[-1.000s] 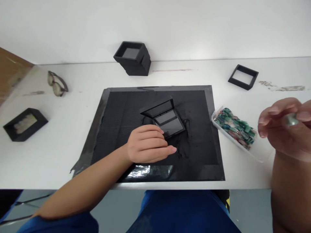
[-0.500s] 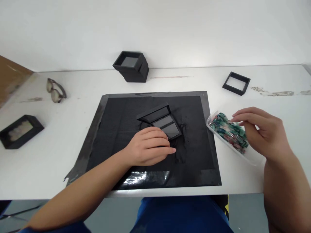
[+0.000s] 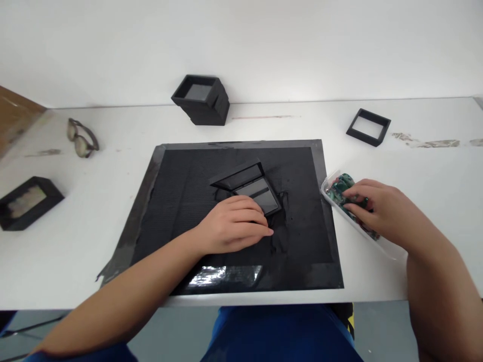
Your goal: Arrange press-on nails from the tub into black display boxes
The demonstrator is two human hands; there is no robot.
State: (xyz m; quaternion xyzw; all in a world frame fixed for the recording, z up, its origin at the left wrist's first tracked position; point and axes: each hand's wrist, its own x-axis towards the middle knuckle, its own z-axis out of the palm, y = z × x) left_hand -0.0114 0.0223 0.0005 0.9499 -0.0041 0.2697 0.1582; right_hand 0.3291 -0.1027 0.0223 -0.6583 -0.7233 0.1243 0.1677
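A hinged black frame case [image 3: 266, 199] stands opened on the black mat [image 3: 302, 241], its lid tilted up at the back. My left hand [image 3: 236, 224] lies over the case's near edge, fingers curled together around it and hiding that corner. To the right, my right hand [image 3: 381, 208] reaches into a clear plastic tub [image 3: 352, 223] filled with small glossy green and pink pieces [image 3: 338, 190]. Its thumb and fingers pinch at a green piece among them; the palm covers much of the tub's right side.
Stacked black frames [image 3: 206, 100] stand by the back wall. A loose black frame [image 3: 369, 126] lies at the back right. Glasses [image 3: 82, 138] and a black frame with a pale filling [image 3: 28, 202] are on the left of the white table [image 3: 94, 211].
My right hand has come down and left from above the tub, and its fingers are now in among the pieces. My left hand stays at the case.
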